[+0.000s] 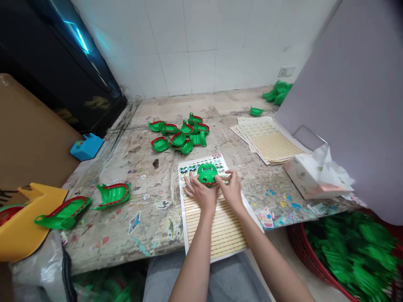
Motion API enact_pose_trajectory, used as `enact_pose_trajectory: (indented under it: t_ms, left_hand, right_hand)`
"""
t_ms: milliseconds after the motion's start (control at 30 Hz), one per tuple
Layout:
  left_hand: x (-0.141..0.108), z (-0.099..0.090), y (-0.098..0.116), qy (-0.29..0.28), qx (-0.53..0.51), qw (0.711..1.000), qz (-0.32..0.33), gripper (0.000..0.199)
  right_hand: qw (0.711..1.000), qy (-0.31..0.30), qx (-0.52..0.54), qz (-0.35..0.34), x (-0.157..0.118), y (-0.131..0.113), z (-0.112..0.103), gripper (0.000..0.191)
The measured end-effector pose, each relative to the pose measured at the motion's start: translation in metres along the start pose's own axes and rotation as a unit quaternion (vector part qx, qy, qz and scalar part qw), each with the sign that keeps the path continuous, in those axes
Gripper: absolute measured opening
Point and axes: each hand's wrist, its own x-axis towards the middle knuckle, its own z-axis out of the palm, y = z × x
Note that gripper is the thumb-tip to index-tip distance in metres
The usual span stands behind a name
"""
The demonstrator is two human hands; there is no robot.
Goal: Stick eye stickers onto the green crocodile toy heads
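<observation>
A green toy crocodile head (208, 171) with eyes, nostrils and a red mouth edge rests over a sticker sheet (217, 230) in front of me. My left hand (203, 193) steadies the head from its lower left, its fingers partly spread along that side. At the right of the snout, my right hand (232, 189) touches the head with one fingertip. Its other fingers are bent and stand apart from the toy; no object shows clearly between them. Round stickers fill the sheet's top part, and striped red strips run across its lower part.
Several green jaw pieces (184, 141) are grouped behind the sheet; more jaws (113, 195) lie left. Spare sticker sheets (273, 142) and a tissue box (310, 176) are right. A red basket (296, 239) of green parts stands below. Yellow (34, 235) and blue (87, 147) holders edge the left.
</observation>
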Motion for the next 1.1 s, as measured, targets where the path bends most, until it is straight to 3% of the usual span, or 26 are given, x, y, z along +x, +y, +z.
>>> enact_pose_trajectory:
  t_ms: [67, 133, 300, 367, 433, 567, 667, 767, 900, 1000, 1100]
  left_hand:
    - [0.001, 0.000, 0.000, 0.004, -0.002, 1.000, 0.000, 0.073]
    - [0.001, -0.001, 0.000, 0.007, -0.007, 1.000, 0.001, 0.078]
    - [-0.001, -0.001, 0.001, 0.012, -0.006, 1.000, 0.005, 0.081]
    - [-0.001, 0.000, 0.001, 0.013, -0.007, 1.000, 0.006, 0.082]
    - [-0.001, 0.000, 0.000, 0.013, -0.010, 1.000, 0.005, 0.081]
    - [0.000, 0.000, -0.001, 0.013, -0.028, 0.999, 0.007, 0.073]
    - [0.002, 0.001, -0.004, 0.012, -0.054, 0.998, 0.005, 0.066]
    - [0.002, 0.003, -0.005, 0.007, -0.070, 0.998, 0.008, 0.063]
    - [0.001, 0.003, -0.002, -0.002, -0.077, 0.997, -0.005, 0.058]
    - [0.007, -0.014, -0.002, 0.009, -0.079, 0.997, -0.011, 0.068]
    - [0.030, -0.057, -0.022, 0.048, -0.080, 0.994, -0.052, 0.058]
  right_hand:
    - [0.992, -0.074, 0.082, 0.061, 0.008, 0.005, 0.003, 0.044]
    - [0.987, -0.105, 0.105, 0.054, 0.016, 0.006, 0.000, 0.043]
    - [0.990, -0.010, -0.043, -0.131, 0.028, -0.003, -0.021, 0.041]
    - [0.989, 0.033, -0.063, -0.131, 0.030, -0.004, -0.027, 0.044]
    - [0.992, 0.038, -0.043, -0.110, 0.030, -0.002, -0.027, 0.047]
    - [0.994, -0.058, 0.029, -0.086, 0.025, 0.001, -0.011, 0.050]
    - [0.981, -0.127, 0.146, -0.016, 0.022, 0.002, 0.005, 0.055]
    - [0.972, -0.110, 0.205, -0.027, 0.020, 0.005, 0.014, 0.056]
    - [0.975, -0.138, 0.160, -0.072, 0.019, 0.012, 0.013, 0.051]
    - [0.968, -0.114, 0.214, -0.061, 0.019, 0.017, 0.011, 0.050]
    - [0.964, -0.062, 0.257, -0.026, 0.018, 0.019, 0.011, 0.046]
